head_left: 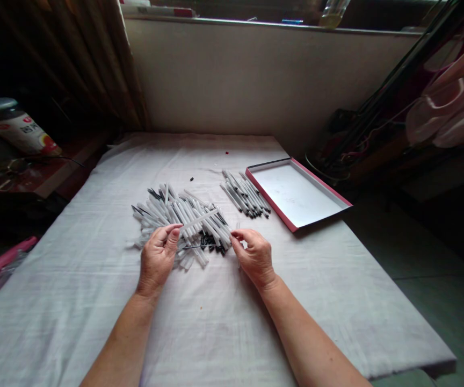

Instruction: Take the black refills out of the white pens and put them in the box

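Observation:
A heap of clear pen barrels with dark tips [183, 217] lies in the middle of a cloth-covered table [95, 290]. My left hand [157, 258] is closed in a pinch on one clear pen barrel [200, 219] that slants up to the right over the heap. My right hand [254, 255] sits at the heap's right edge with thumb and fingers pinched together near a thin dark refill [200, 246]; what it holds is too small to make out. A smaller, tidier bunch of pens [245, 194] lies farther back to the right.
A shallow box lid with a pink rim [296, 194] rests at the table's right edge beside the smaller bunch. A few tiny dark bits [191, 179] lie on the cloth behind the heap. A jar [14, 126] stands on a side shelf at left; hanging items crowd the right.

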A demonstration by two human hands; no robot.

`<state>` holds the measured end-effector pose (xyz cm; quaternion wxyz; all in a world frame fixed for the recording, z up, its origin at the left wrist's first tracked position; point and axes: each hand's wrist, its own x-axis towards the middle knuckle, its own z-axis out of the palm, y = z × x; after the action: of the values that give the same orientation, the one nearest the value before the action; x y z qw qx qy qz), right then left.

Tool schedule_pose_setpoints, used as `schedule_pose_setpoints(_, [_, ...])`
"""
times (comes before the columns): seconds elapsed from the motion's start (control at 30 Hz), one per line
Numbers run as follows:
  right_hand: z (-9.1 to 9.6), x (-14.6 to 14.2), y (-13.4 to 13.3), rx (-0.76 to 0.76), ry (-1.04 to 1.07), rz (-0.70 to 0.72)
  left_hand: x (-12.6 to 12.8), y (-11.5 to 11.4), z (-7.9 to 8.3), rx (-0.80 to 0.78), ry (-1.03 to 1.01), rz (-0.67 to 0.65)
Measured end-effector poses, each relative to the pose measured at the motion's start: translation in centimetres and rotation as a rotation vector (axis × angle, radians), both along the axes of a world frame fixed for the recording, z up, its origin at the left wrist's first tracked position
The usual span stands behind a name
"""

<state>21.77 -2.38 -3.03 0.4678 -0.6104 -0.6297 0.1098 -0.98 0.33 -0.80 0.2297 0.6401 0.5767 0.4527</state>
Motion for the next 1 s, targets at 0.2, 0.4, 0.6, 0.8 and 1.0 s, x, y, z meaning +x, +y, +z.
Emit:
schedule_pose_setpoints(0.2, [0.5,0.7,-0.4,-0.123,0.338,0.047,2.0,-1.0,0.1,-0.006,0.042,-0.18])
schedule_pose_setpoints(0.4, [1.5,0.7,-0.6,-0.268,0.648,0.173,3.1,-2.0,0.0,0.09,0.174,-0.329])
schedule_pose_setpoints(0.6, [1.8,1.1,-0.7,-0.341,0.699,0.305,1.7,-1.5,0.1,0.002,0.405,-0.453])
schedule_pose_setpoints(0.8, [1.8,5.0,0.3,-0.036,0.773,0.006,-0.6,-0.3,1.6,-0.255,0.121,-0.48])
schedule_pose_setpoints(1.0, [-0.3,3.8,0.8,-0.058,0.333,-0.137,2.5,-1.0,0.4,0.109,0.357,-0.358])
